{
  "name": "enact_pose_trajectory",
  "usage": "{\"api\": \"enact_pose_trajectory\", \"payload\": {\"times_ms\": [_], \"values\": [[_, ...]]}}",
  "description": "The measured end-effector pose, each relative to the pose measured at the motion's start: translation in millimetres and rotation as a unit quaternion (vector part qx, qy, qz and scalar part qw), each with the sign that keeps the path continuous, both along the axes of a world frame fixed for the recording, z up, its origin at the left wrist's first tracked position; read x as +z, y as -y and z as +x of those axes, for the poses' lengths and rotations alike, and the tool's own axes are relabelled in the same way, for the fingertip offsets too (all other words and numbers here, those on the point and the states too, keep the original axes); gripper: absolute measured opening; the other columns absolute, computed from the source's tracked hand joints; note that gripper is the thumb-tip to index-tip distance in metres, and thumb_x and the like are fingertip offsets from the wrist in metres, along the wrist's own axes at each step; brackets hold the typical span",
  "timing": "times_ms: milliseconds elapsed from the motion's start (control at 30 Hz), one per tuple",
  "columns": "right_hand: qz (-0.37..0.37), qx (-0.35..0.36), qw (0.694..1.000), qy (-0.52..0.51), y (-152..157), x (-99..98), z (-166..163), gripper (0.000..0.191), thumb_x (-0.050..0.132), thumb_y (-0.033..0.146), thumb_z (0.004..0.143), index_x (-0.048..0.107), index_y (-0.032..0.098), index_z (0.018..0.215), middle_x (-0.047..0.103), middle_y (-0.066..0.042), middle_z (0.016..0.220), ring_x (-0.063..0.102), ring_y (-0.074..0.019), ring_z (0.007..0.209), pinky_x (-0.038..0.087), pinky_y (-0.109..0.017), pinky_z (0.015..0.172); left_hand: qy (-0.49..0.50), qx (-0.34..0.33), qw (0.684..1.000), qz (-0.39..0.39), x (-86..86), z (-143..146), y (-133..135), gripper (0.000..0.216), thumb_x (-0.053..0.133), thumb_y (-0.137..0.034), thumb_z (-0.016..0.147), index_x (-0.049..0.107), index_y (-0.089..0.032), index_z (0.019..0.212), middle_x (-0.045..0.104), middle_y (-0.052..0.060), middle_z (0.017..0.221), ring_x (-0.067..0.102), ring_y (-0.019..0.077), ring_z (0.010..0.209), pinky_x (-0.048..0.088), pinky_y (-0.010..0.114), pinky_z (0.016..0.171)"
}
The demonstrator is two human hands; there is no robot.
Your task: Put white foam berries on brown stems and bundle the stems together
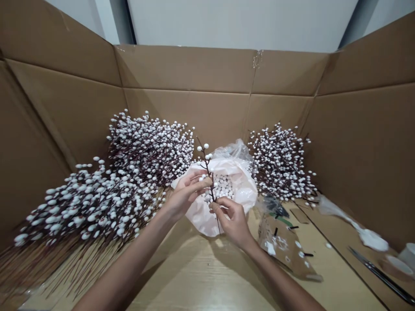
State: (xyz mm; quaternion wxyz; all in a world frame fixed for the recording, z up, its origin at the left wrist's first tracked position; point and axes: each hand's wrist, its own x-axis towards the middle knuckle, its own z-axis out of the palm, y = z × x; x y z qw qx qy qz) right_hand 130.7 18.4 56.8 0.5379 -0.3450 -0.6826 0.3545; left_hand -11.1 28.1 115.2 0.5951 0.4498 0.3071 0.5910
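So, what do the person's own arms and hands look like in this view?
Both forearms are bare, with no sleeve in frame. The left hand and right hand are ungloved, with slim fingers and no watch, bracelet or ring visible. Each thumb tip seems to have a tan covering, perhaps tape.

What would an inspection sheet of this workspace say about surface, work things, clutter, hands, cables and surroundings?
Surface: pale wood-grain tabletop.
Job's things: white-berried stem, seen against a pale plastic bag of loose white berries; berry-stem bundles on both sides.
Clutter: brown sheet with white spots, pointed tool, both at right.
Hands: left hand and right hand pinch the stem, the left higher.
Cables: nothing seen.
Surroundings: cardboard panels at left, back and right.
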Motion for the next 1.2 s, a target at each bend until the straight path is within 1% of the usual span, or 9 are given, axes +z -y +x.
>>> {"api": "enact_pose_trajectory", "payload": {"times_ms": [133,333,433,500,633,800,1067,1133,1200], "values": [[0.025,-0.004,1.000,-0.014,1.3,1.5,-0.4,0.020,0.054,0.029,0.081,0.056,0.015,0.066,0.056,-0.002,0.066,0.054,-0.0131,0.065,0.048,-0.023,0.061,0.007,0.014,1.000,-0.016,8.5,12.6,1.0,0.032,0.077,-0.010,0.055,0.060,-0.013,0.081,0.063,0.000,0.071,0.056,0.0082,0.063,0.041,0.019,0.062],[0.040,0.003,0.999,-0.023,2.9,4.2,-1.0,0.022,0.052,0.028,0.081,0.052,0.017,0.063,0.053,0.000,0.064,0.054,-0.0122,0.062,0.051,-0.023,0.058,-0.012,0.013,1.000,0.006,10.0,22.7,0.6,0.026,0.077,-0.011,0.055,0.060,-0.012,0.074,0.060,-0.001,0.069,0.053,0.0066,0.059,0.037,0.017,0.054],[0.047,0.003,0.999,-0.024,3.3,5.0,-0.3,0.021,0.051,0.028,0.082,0.052,0.017,0.064,0.054,-0.001,0.065,0.055,-0.0122,0.061,0.051,-0.023,0.057,-0.025,-0.008,0.999,0.031,12.6,26.2,1.6,0.019,0.075,-0.011,0.057,0.060,-0.012,0.069,0.058,-0.002,0.065,0.051,0.0059,0.059,0.037,0.017,0.054],[0.050,0.005,0.998,-0.026,2.7,5.4,0.8,0.021,0.050,0.028,0.083,0.052,0.017,0.065,0.055,-0.001,0.065,0.056,-0.0123,0.061,0.051,-0.023,0.056,-0.045,-0.023,0.998,0.037,16.2,27.6,2.0,0.018,0.075,-0.012,0.058,0.063,-0.011,0.071,0.060,-0.001,0.068,0.052,0.0067,0.061,0.038,0.018,0.056],[0.053,0.002,0.998,-0.033,-0.2,6.7,4.5,0.021,0.050,0.028,0.082,0.052,0.016,0.065,0.056,-0.001,0.065,0.059,-0.0128,0.061,0.051,-0.023,0.056,-0.077,-0.036,0.996,0.028,24.6,28.7,0.2,0.029,0.076,-0.013,0.057,0.064,-0.012,0.084,0.063,0.000,0.071,0.055,0.0084,0.064,0.039,0.019,0.060],[0.059,-0.006,0.997,-0.041,-3.8,14.0,8.6,0.021,0.052,0.029,0.081,0.051,0.017,0.065,0.055,-0.001,0.063,0.059,-0.0136,0.061,0.050,-0.024,0.056,-0.089,-0.038,0.993,0.067,32.9,29.9,-7.0,0.036,0.078,-0.013,0.055,0.063,-0.014,0.088,0.065,0.001,0.072,0.059,0.0113,0.067,0.041,0.023,0.065],[0.062,-0.026,0.996,-0.057,-10.9,24.1,8.0,0.023,0.055,0.035,0.081,0.057,0.017,0.067,0.060,-0.003,0.067,0.060,-0.0155,0.065,0.049,-0.026,0.061,-0.108,-0.033,0.987,0.117,48.2,34.1,-9.0,0.038,0.074,-0.011,0.058,0.056,-0.015,0.091,0.064,0.001,0.067,0.059,0.0122,0.061,0.040,0.023,0.058],[0.055,-0.007,0.998,-0.040,-12.7,28.7,13.2,0.023,0.056,0.036,0.081,0.060,0.016,0.070,0.063,-0.004,0.070,0.061,-0.0163,0.068,0.049,-0.027,0.064,-0.099,-0.034,0.987,0.125,51.7,32.3,-8.2,0.039,0.074,-0.010,0.058,0.053,-0.016,0.091,0.063,0.000,0.066,0.058,0.0112,0.059,0.040,0.023,0.058],[0.040,0.064,0.997,0.001,-15.8,36.3,21.9,0.021,0.057,0.035,0.080,0.064,0.016,0.076,0.066,-0.006,0.079,0.062,-0.0172,0.077,0.050,-0.029,0.071,-0.085,-0.021,0.988,0.125,55.4,27.5,-7.3,0.042,0.074,-0.008,0.056,0.051,-0.016,0.091,0.063,0.000,0.066,0.058,0.0111,0.059,0.042,0.024,0.059]]}}
